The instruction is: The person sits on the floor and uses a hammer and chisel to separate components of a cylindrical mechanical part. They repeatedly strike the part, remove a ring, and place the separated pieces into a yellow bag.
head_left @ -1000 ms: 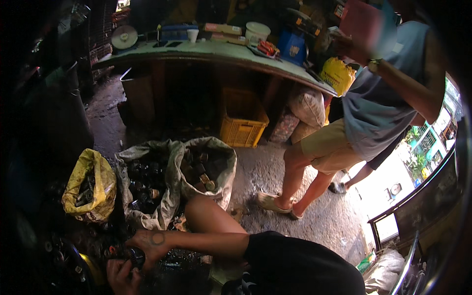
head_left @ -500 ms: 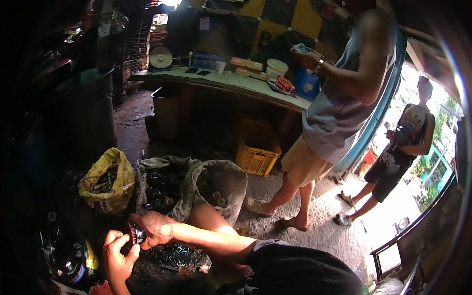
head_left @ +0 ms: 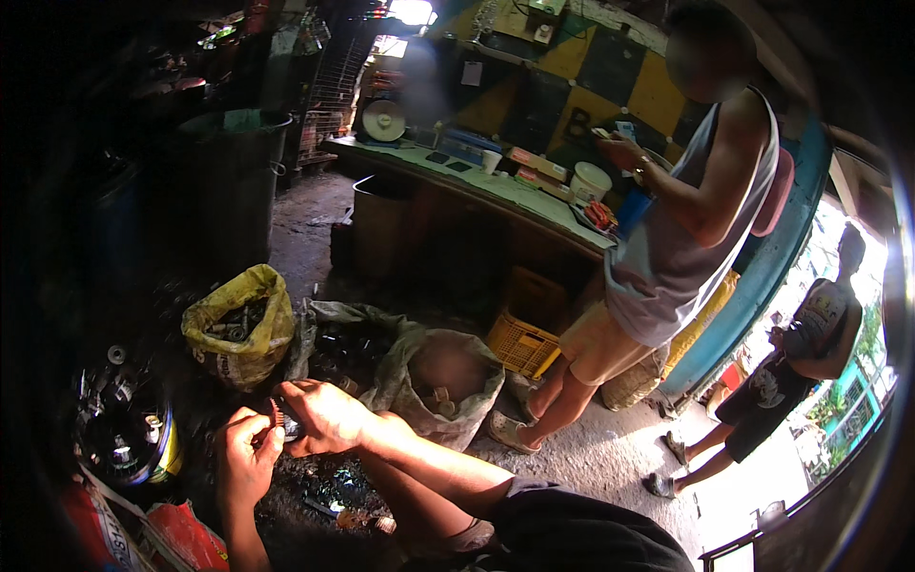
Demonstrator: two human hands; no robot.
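Observation:
Both of my hands are closed on one small dark, rounded part with a reddish ribbed ring (head_left: 277, 416). My left hand (head_left: 248, 450) pinches at the ring with thumb and fingers. Wrapped over the other side of the part, my right hand (head_left: 329, 417) hides much of it. Just beyond my hands stands a yellow sack (head_left: 238, 329) with metal parts in it. To its right are open pale woven sacks (head_left: 477, 400) holding more pieces. At the left sits a round bucket (head_left: 172, 448) full of shiny dark parts.
Dark oily scraps (head_left: 334, 486) lie below my hands. A yellow crate (head_left: 522, 347) stands under a long counter (head_left: 519, 198) with a scale (head_left: 384, 121) on it. One person (head_left: 691, 229) stands there holding paper; another person (head_left: 810, 334) is by the bright doorway. Red-and-white bags (head_left: 186, 534) lie lower left.
The view has shifted, so the counter and sacks sit farther right. My hands stay together on the ribbed part. The person at the counter has turned and raised the paper slightly.

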